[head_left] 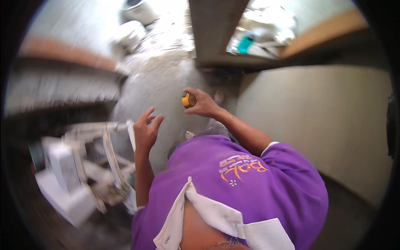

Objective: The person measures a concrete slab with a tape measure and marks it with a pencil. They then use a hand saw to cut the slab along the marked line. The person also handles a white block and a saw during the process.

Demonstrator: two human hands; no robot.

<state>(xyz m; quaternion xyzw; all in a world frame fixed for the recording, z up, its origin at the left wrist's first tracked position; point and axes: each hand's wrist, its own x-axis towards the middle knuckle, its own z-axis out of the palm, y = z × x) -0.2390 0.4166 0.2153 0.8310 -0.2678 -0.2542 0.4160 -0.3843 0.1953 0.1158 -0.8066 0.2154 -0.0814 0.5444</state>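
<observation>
My right hand [203,103] grips a yellow and black tape measure [186,100] between thumb and fingers, out in front of my body. No drawn-out blade shows on it. To the left and a little closer to me, my left hand [146,128] is raised with its fingers apart and nothing in it. A gap separates the two hands, with the grey floor [166,79] below them.
At the left stand white blocks [66,179] beside a blurred pale frame [110,154]. A broad grey panel [316,121] rises on the right. Ahead are a dark post [214,31], a white bucket [139,11] and a teal item [246,43] among pale clutter.
</observation>
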